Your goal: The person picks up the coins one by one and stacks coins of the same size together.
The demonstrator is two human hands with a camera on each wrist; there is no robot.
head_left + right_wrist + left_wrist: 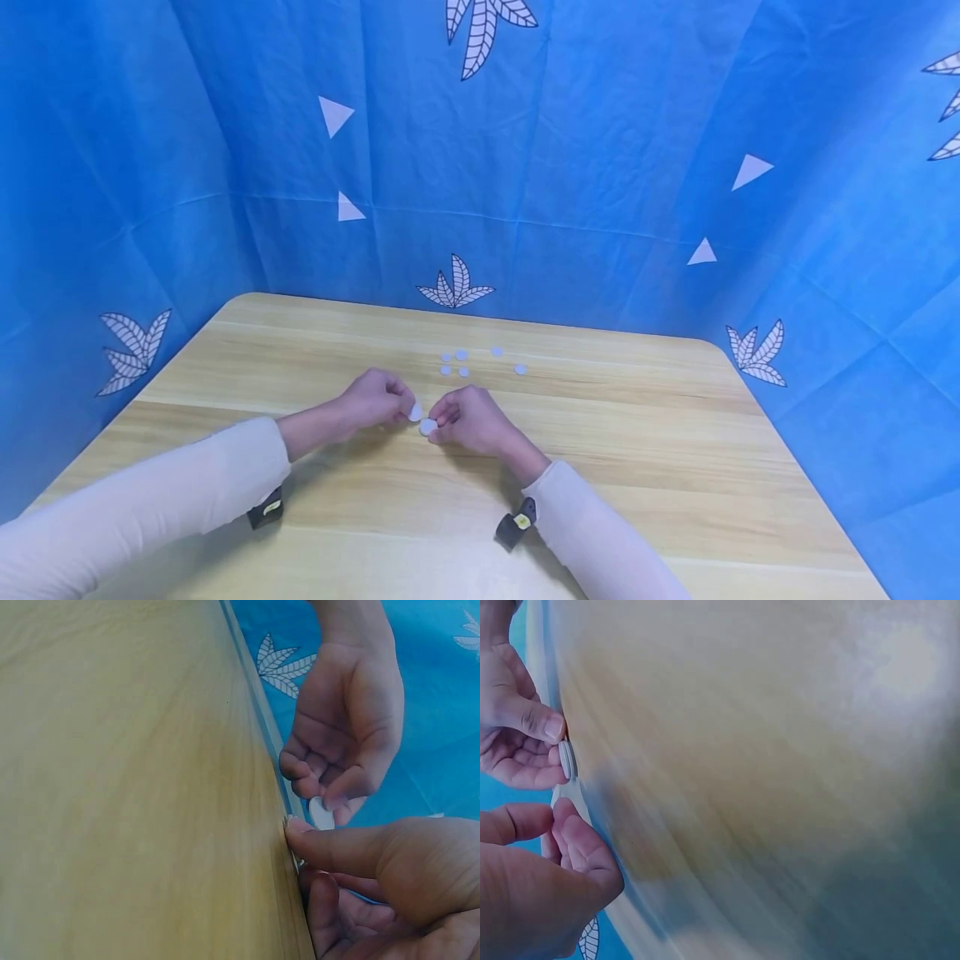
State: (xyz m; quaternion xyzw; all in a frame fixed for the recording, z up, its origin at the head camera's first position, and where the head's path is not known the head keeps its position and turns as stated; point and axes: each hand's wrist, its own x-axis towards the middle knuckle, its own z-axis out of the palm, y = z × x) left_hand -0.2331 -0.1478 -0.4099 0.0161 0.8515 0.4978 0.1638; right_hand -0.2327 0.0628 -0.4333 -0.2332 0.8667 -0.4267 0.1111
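My left hand [377, 398] pinches a thin white disc [416, 412] between thumb and fingertips. In the right wrist view this disc [321, 814] stands tilted, its flat face showing. Just to the right, my right hand [474, 419] grips a short stack of white discs [428, 427] by its edge, low over the wooden table. The stack [568, 760] appears edge-on in the left wrist view, with thin layers pressed together. The two hands face each other, with the single disc close beside the stack. My left hand [551, 885] hides its own disc in that view.
Several loose white discs, among them one disc [521, 369] at the right, lie flat on the wooden table [637, 433] beyond the hands. Blue cloth [600, 125] with leaf and triangle prints hangs behind the table and along both sides.
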